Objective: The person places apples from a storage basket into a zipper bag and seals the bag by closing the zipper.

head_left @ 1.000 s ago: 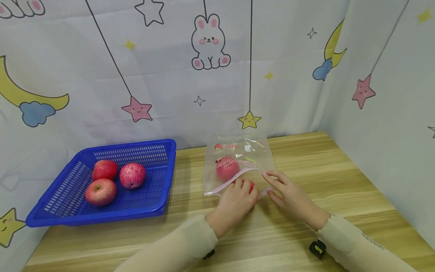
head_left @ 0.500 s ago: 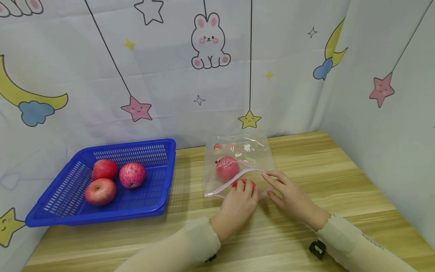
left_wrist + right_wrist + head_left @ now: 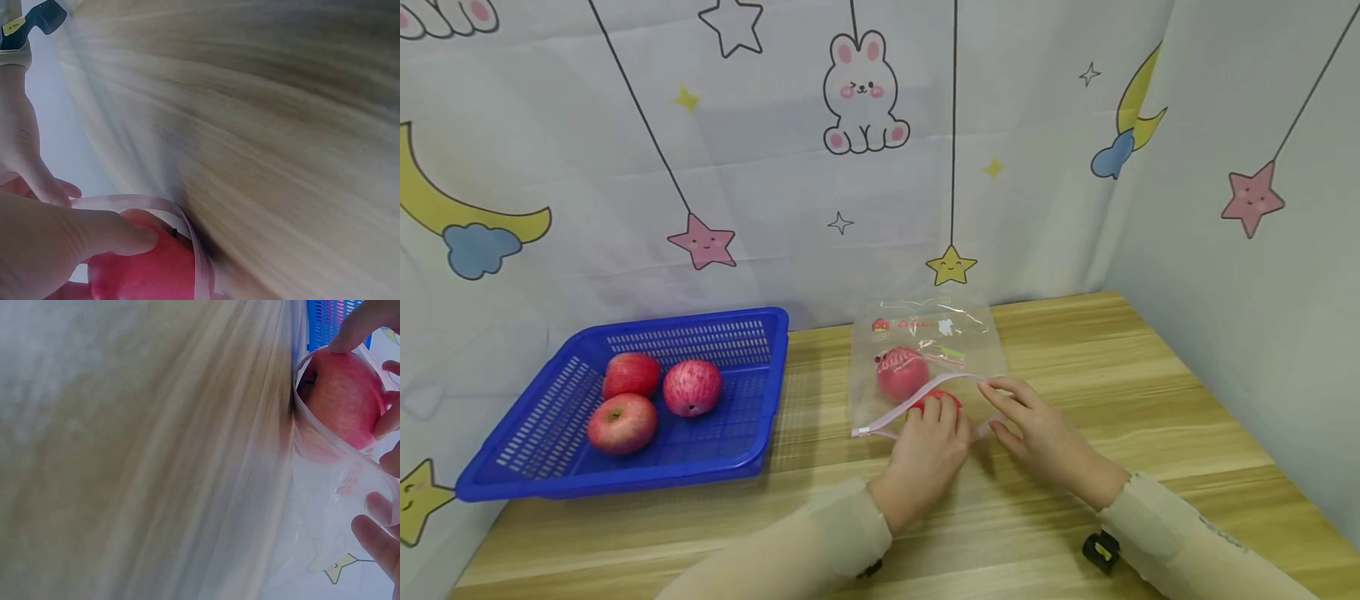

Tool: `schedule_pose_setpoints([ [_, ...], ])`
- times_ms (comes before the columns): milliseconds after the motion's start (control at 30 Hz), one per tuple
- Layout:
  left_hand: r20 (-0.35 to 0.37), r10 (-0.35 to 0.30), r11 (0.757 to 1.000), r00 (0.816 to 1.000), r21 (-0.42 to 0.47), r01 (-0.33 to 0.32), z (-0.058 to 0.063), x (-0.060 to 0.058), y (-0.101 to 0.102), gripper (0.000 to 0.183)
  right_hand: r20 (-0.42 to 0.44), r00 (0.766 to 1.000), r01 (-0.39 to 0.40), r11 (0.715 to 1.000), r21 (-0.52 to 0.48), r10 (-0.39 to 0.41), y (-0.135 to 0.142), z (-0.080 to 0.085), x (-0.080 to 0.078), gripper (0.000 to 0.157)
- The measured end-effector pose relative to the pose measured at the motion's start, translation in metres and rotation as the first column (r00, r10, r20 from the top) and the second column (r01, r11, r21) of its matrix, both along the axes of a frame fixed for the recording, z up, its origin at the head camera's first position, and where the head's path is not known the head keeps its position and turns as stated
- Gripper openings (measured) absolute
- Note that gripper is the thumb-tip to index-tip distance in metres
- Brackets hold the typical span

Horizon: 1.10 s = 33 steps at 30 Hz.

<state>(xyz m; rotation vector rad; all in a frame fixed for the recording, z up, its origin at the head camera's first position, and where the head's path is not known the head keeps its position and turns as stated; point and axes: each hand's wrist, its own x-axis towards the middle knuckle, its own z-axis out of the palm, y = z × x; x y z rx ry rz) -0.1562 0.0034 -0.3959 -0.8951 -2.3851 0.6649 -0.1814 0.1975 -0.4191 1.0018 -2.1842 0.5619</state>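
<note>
A clear zip bag (image 3: 867, 367) with a pink zip edge lies on the table, its mouth toward me. Deep inside it sits one red apple (image 3: 901, 379). At the mouth, my left hand (image 3: 928, 458) grips a second red apple, with the thumb on it in the left wrist view, where the apple (image 3: 150, 275) is partly within the pink rim. The right wrist view shows this apple (image 3: 350, 403) with its stem hollow facing the table side. My right hand (image 3: 1048, 437) holds the right end of the bag's mouth, thumb at the lower lip and fingers at the upper.
To the left stands a blue plastic basket (image 3: 752, 454) with three apples (image 3: 622, 423) in it. The wooden table (image 3: 1075, 350) meets a white patterned curtain (image 3: 775, 167) at the back and right. Dark wrist devices (image 3: 1101, 550) sit under the sleeves.
My left hand has shifted slightly right, and more of the apple's red top shows beyond its fingertips. The right hand keeps its place on the bag's mouth.
</note>
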Motion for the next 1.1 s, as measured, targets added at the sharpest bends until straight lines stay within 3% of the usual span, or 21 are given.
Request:
schedule_pose_setpoints([
  [233, -0.001, 0.026, 1.000, 1.000, -0.008, -0.026, -0.0024, -0.0044, 0.0023, 0.032, 0.003, 1.000, 0.011, 1.000, 0.010, -0.011, 0.0005, -0.0006, 0.0000, 0.064],
  [367, -0.014, 0.038, 0.999, 0.999, 0.004, -0.038, -0.0050, -0.0054, 0.0036, 0.031, 0.036, 0.999, 0.017, 1.000, 0.021, -0.018, 0.0016, -0.0019, -0.0002, 0.045],
  [600, 0.030, 0.059, 0.998, 0.998, -0.002, -0.059, -0.0078, -0.0052, 0.0051, 0.034, 0.074, 0.997, 0.018, 1.000, 0.026, -0.020, 0.0013, -0.0016, 0.0010, 0.045],
  [900, 0.080, 0.048, 0.999, 0.996, 0.009, -0.049, -0.0040, 0.0005, 0.0061, 0.025, 0.088, 0.996, 0.031, 0.999, 0.043, -0.035, 0.0003, 0.0005, 0.0017, 0.059],
  [1100, 0.098, 0.024, 1.000, 0.995, 0.007, -0.025, -0.0023, 0.0036, 0.0071, 0.014, 0.034, 0.999, 0.012, 1.000, 0.025, -0.013, -0.0013, 0.0006, 0.0008, 0.067],
])
